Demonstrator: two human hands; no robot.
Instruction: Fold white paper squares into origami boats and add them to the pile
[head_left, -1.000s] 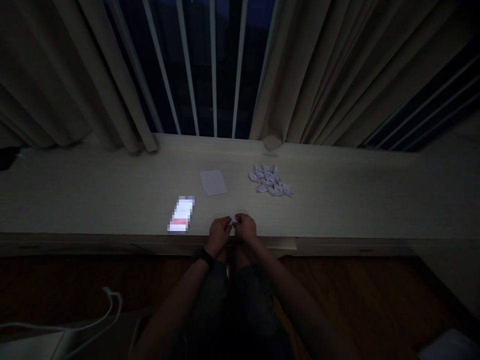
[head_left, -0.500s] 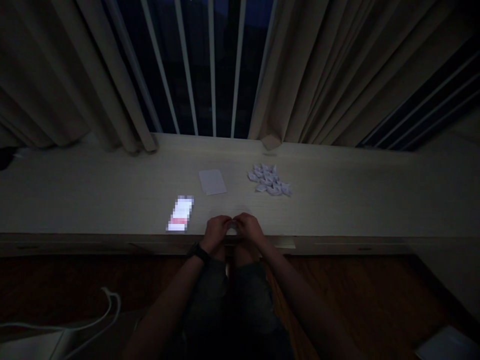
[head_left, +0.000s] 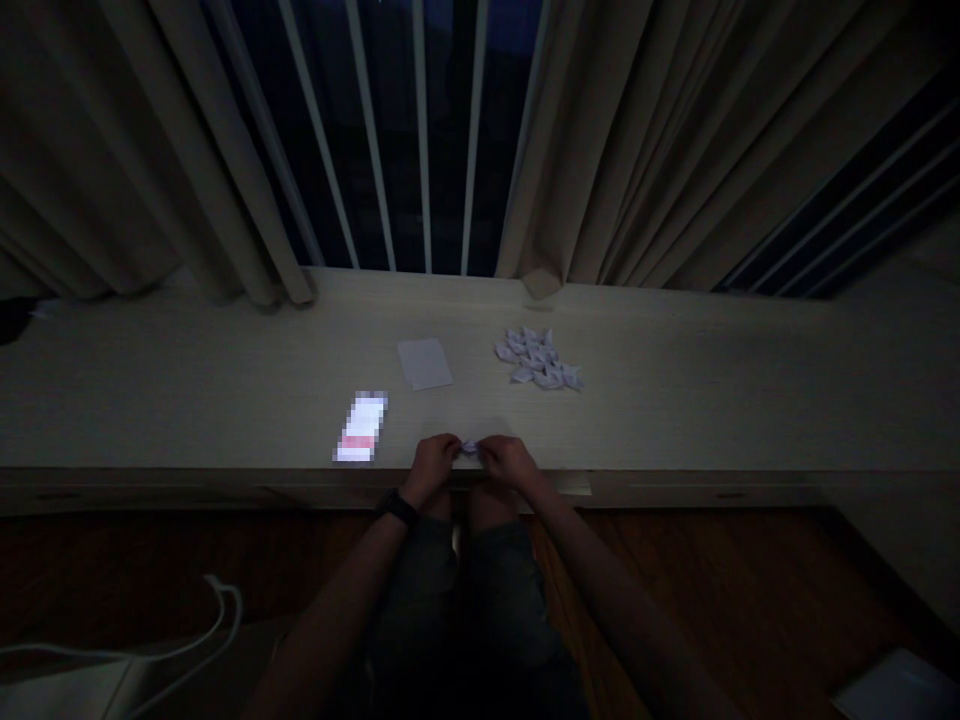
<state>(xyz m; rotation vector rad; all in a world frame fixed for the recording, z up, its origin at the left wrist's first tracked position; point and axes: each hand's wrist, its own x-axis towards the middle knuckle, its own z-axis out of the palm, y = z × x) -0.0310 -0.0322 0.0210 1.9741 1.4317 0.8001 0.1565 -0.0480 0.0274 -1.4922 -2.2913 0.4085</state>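
Observation:
A small folded piece of white paper (head_left: 469, 447), boat-like in shape, is pinched at its two ends near the front edge of the pale counter. My left hand (head_left: 433, 463) closes its fingertips on the left end; a dark watch sits on that wrist. At the other end, my right hand (head_left: 511, 462) grips with thumb and finger. Beyond the hands lies a group of several folded paper boats (head_left: 536, 358), packed close together. Left of them rests a stack of flat white paper sheets (head_left: 424, 363).
A lit phone (head_left: 361, 427), its screen blurred out, lies left of my hands on the counter (head_left: 675, 400). Long curtains (head_left: 622, 140) and a barred window (head_left: 397, 140) stand behind. A white cable (head_left: 225, 610) shows at lower left, below counter height.
My hands have drawn slightly apart, the right one moving rightward. The folded paper between them now shows more clearly. The boats, sheets and phone stay where they were.

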